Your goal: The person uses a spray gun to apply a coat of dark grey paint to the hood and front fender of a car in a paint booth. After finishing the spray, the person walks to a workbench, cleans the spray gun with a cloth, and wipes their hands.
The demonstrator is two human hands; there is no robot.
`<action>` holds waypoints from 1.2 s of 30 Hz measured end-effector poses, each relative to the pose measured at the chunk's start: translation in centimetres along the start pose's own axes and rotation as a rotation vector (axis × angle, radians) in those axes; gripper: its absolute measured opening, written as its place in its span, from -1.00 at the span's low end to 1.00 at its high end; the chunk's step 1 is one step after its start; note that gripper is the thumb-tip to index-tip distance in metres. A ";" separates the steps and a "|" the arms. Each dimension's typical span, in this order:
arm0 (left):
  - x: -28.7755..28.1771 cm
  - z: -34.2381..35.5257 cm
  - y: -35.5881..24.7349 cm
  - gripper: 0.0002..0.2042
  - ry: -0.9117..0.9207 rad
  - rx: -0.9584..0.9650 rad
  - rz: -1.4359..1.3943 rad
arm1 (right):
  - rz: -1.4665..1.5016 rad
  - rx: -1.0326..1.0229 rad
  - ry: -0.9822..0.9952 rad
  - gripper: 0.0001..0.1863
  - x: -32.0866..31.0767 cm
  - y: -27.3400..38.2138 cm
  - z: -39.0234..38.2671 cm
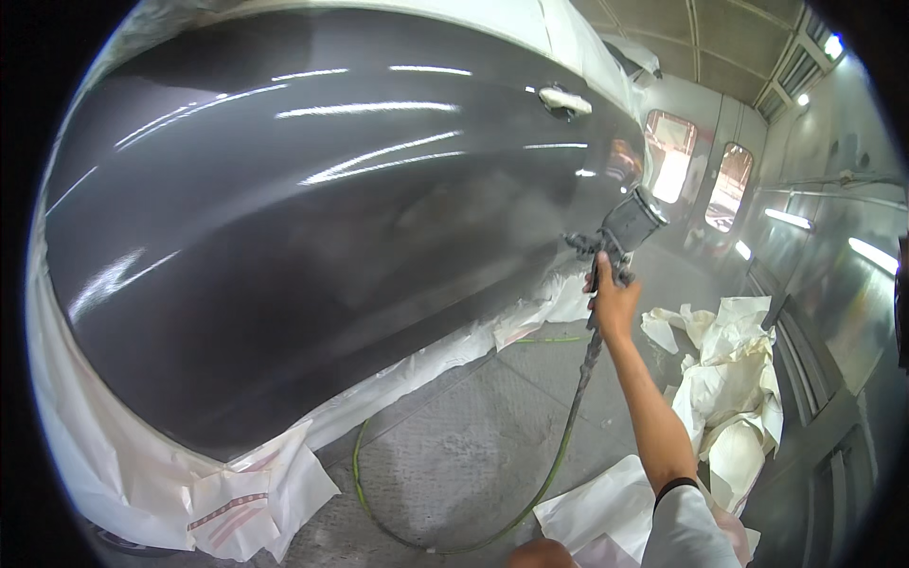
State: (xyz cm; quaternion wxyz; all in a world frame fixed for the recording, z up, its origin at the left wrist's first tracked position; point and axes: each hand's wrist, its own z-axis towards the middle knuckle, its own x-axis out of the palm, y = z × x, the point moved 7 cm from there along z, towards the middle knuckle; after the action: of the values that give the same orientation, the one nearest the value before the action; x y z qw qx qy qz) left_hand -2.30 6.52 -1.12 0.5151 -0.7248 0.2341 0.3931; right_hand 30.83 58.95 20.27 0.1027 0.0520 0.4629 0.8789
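Note:
My right hand (614,301) grips a grey spray gun (617,232) with a cup on top, held out at arm's length toward the glossy dark grey side panel of a car (312,237). A faint mist hangs between the gun's nozzle and the panel. A green air hose (559,445) runs down from the gun and loops over the floor. White masking paper (237,492) covers the car's lower edge and its door handle (565,100). My left hand is out of sight.
Crumpled white paper sheets (734,379) lie on the grey floor at the right. The booth's metal wall (833,312) with light strips runs along the right side. Two lit windows (701,175) show at the far end.

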 end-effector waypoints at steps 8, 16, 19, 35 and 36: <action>-0.2 -6.8 3.4 -0.29 0.065 0.073 0.058 | 0.073 0.040 0.038 -0.59 4.0 9.2 -14.9; 0.2 -10.1 3.7 -0.30 0.004 0.133 -0.003 | 0.116 -0.019 0.274 -0.68 9.6 15.6 -25.9; -0.5 -11.1 4.5 -0.29 -0.002 0.136 -0.018 | 0.166 -0.012 0.385 -0.72 12.5 16.9 -30.2; 0.5 -12.3 7.7 -0.31 0.028 0.067 -0.007 | 0.397 0.195 0.820 -0.70 21.2 19.3 -41.6; 0.6 -12.1 7.7 -0.30 0.034 0.067 0.000 | 0.382 0.174 0.755 -0.72 21.0 17.9 -40.7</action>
State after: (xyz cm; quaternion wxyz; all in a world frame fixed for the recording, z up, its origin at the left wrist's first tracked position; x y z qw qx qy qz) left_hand -3.67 -7.46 -3.98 0.5349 -0.7139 0.2557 0.3726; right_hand 0.42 21.25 11.96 -0.2432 -0.1798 0.5222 0.7974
